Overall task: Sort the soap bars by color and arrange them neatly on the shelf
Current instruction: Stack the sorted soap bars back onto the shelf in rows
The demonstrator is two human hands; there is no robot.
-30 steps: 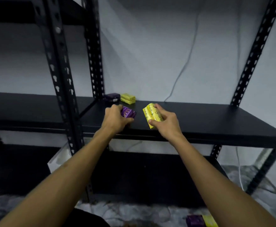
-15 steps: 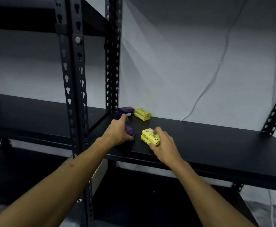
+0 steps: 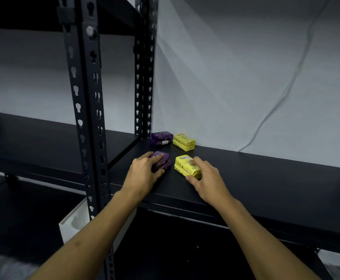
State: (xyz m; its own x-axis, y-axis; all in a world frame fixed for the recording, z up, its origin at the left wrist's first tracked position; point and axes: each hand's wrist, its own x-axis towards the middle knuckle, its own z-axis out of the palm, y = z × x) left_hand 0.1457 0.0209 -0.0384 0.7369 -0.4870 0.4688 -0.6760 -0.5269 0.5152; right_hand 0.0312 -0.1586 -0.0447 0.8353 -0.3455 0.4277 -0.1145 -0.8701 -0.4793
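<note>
On the black shelf (image 3: 266,178), my left hand (image 3: 145,172) grips a stack of two purple soap bars (image 3: 163,161) that rests on the board. My right hand (image 3: 207,178) holds a stack of two yellow soap bars (image 3: 186,165) just to the right of them, thumb at the near end and fingers over the top. Behind, against the wall, sit two more purple bars (image 3: 161,138) stacked beside two stacked yellow bars (image 3: 184,142).
Black perforated uprights (image 3: 86,110) (image 3: 144,77) stand left of the soaps. Another shelf board (image 3: 34,138) extends to the left. A thin cable (image 3: 276,104) hangs on the grey wall. A white box (image 3: 72,223) sits below the shelf.
Both hands moved forward and set their stacks flat on the shelf in front of the back row. The camera came closer and higher.
</note>
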